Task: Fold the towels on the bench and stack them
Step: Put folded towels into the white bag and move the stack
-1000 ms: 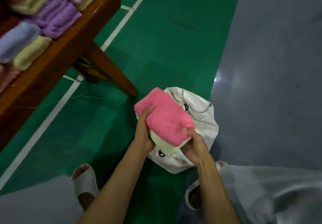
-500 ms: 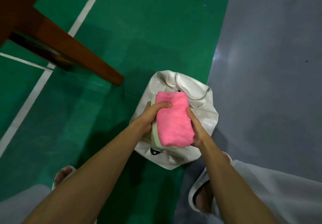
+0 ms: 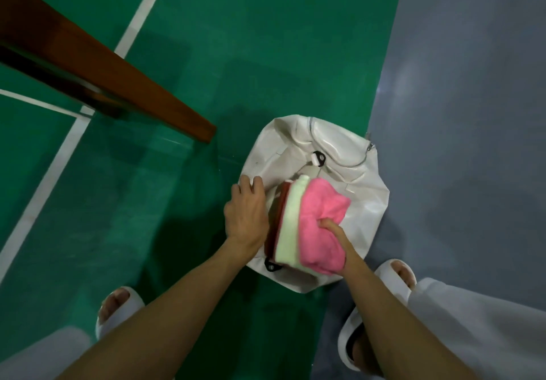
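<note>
A folded pink towel (image 3: 320,226) stands on edge in the mouth of a white bag (image 3: 339,155) on the floor. Pressed against its left side are a pale green folded towel (image 3: 292,226) and a dark red one (image 3: 277,211). My right hand (image 3: 335,233) grips the pink towel, its thumb dug into the top and its fingers hidden beneath. Curled fingers of my left hand (image 3: 245,212) hold the bag's left rim beside the red towel. The bench top and the other towels are out of view.
A brown wooden bench leg (image 3: 124,84) slants across the upper left, ending near the bag. The floor is green with white lines on the left and grey on the right. My feet in white slippers (image 3: 118,308) stand either side below the bag.
The pink and pale green towels went down into the bag and now stand on edge. My left hand left the towels and took the bag's rim. The view tilted further down.
</note>
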The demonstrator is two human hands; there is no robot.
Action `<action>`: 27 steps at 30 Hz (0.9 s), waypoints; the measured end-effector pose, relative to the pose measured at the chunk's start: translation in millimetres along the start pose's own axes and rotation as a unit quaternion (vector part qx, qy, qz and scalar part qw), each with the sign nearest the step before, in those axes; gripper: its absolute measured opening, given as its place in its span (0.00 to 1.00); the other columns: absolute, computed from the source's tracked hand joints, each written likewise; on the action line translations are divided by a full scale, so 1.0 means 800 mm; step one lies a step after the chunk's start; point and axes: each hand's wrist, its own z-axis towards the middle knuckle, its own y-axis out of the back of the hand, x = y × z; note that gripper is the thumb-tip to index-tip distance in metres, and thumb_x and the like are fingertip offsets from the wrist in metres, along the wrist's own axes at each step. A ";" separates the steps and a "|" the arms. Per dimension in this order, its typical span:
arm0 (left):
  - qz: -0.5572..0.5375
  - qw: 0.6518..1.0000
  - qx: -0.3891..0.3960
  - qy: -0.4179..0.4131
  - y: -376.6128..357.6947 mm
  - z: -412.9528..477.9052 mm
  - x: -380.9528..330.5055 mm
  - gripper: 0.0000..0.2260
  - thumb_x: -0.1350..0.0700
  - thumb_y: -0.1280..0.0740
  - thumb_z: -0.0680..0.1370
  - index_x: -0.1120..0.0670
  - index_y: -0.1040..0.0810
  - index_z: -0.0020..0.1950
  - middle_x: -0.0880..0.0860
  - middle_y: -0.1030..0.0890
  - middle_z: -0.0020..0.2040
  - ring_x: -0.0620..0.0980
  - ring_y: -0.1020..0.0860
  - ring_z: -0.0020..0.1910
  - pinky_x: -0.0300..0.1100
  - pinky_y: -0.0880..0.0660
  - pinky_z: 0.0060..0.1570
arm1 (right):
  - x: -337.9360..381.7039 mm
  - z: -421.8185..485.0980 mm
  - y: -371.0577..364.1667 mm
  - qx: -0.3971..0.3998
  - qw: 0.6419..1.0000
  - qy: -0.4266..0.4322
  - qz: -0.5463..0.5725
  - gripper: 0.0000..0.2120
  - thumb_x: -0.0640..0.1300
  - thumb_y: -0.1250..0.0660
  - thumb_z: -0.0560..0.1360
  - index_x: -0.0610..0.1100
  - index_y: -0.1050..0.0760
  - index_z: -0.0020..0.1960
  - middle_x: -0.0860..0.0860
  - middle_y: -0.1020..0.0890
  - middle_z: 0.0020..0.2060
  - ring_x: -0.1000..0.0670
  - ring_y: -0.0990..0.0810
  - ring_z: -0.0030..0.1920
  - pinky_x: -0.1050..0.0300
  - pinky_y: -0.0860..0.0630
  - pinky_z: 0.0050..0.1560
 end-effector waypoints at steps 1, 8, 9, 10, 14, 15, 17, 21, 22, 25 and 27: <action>0.010 1.000 0.016 0.017 -0.002 0.002 0.006 0.25 0.55 0.24 0.74 0.54 0.33 0.64 0.55 0.29 0.63 0.54 0.25 0.54 0.46 0.26 0.40 | 0.000 0.003 0.005 0.012 1.000 -0.009 -0.004 0.16 0.45 0.27 0.75 0.34 0.26 0.52 0.43 0.17 0.33 0.43 0.23 0.42 0.58 0.21 0.27; 0.011 0.999 0.001 0.038 0.011 0.008 0.035 0.16 0.53 0.29 0.77 0.54 0.28 0.63 0.56 0.23 0.58 0.57 0.22 0.55 0.49 0.27 0.45 | 0.026 0.018 -0.009 0.073 0.991 -0.037 -0.106 0.26 0.45 0.29 0.68 0.35 0.25 0.63 0.38 0.15 0.43 0.38 0.18 0.50 0.44 0.22 0.56; 0.045 0.998 0.020 0.028 0.005 0.006 0.037 0.17 0.50 0.30 0.78 0.53 0.30 0.63 0.55 0.23 0.59 0.57 0.23 0.57 0.50 0.28 0.49 | 0.028 0.018 -0.013 0.078 0.990 -0.038 -0.111 0.25 0.45 0.30 0.68 0.35 0.25 0.62 0.38 0.15 0.44 0.38 0.18 0.50 0.43 0.22 0.56; 0.076 0.996 0.042 0.032 -0.004 0.004 0.040 0.19 0.48 0.30 0.78 0.52 0.31 0.64 0.55 0.24 0.60 0.57 0.24 0.58 0.51 0.30 0.52 | 0.029 0.017 -0.017 0.077 0.989 -0.041 -0.116 0.25 0.45 0.30 0.69 0.35 0.26 0.62 0.38 0.15 0.44 0.39 0.18 0.50 0.43 0.21 0.55; 0.131 0.984 0.095 0.077 -0.036 0.009 0.043 0.38 0.32 0.25 0.66 0.53 0.33 0.64 0.56 0.27 0.60 0.55 0.28 0.57 0.53 0.34 0.54 | 0.016 0.020 -0.001 0.071 0.991 -0.038 -0.109 0.20 0.44 0.32 0.74 0.35 0.27 0.62 0.39 0.16 0.45 0.41 0.17 0.47 0.49 0.19 0.42; 0.141 0.982 0.097 0.077 -0.040 0.012 0.040 0.38 0.33 0.24 0.65 0.54 0.33 0.64 0.56 0.27 0.60 0.55 0.29 0.56 0.53 0.34 0.54 | 0.011 0.024 0.007 0.074 0.992 -0.047 -0.092 0.21 0.44 0.32 0.74 0.34 0.27 0.63 0.39 0.15 0.44 0.41 0.16 0.46 0.49 0.19 0.44; 0.152 0.981 0.094 0.074 -0.044 0.018 0.034 0.29 0.40 0.25 0.70 0.54 0.29 0.63 0.55 0.27 0.58 0.54 0.29 0.56 0.51 0.34 0.55 | 0.009 0.029 0.013 0.093 0.991 -0.060 -0.077 0.21 0.44 0.31 0.74 0.34 0.26 0.63 0.38 0.15 0.45 0.40 0.15 0.46 0.48 0.19 0.46; 0.163 0.979 0.113 0.050 -0.035 0.023 0.024 0.08 0.50 0.34 0.79 0.50 0.21 0.56 0.54 0.26 0.58 0.54 0.29 0.58 0.50 0.33 0.57 | 0.013 0.033 0.008 0.121 0.985 -0.070 -0.101 0.31 0.45 0.21 0.63 0.35 0.25 0.62 0.40 0.15 0.43 0.41 0.15 0.43 0.51 0.18 0.42; 0.155 0.980 0.114 0.043 -0.033 0.021 0.021 0.07 0.51 0.35 0.80 0.49 0.20 0.55 0.53 0.26 0.59 0.54 0.30 0.59 0.50 0.34 0.57 | 0.014 0.032 0.007 0.131 0.984 -0.071 -0.102 0.34 0.45 0.19 0.60 0.35 0.25 0.62 0.40 0.16 0.44 0.41 0.15 0.44 0.50 0.18 0.43; 0.026 0.997 0.038 0.067 -0.027 -0.001 0.015 0.07 0.52 0.34 0.79 0.51 0.17 0.50 0.51 0.24 0.56 0.53 0.28 0.57 0.49 0.31 0.55 | 0.018 0.029 0.008 0.139 0.982 -0.063 -0.113 0.38 0.47 0.18 0.57 0.36 0.25 0.63 0.40 0.16 0.45 0.41 0.16 0.45 0.49 0.19 0.44; -0.145 0.981 -0.065 0.111 -0.021 -0.033 0.015 0.07 0.54 0.31 0.79 0.53 0.15 0.45 0.50 0.22 0.48 0.53 0.25 0.48 0.48 0.27 0.45 | 0.023 0.029 0.010 0.119 0.983 -0.059 -0.125 0.37 0.47 0.20 0.60 0.36 0.27 0.65 0.40 0.15 0.47 0.40 0.17 0.49 0.48 0.20 0.47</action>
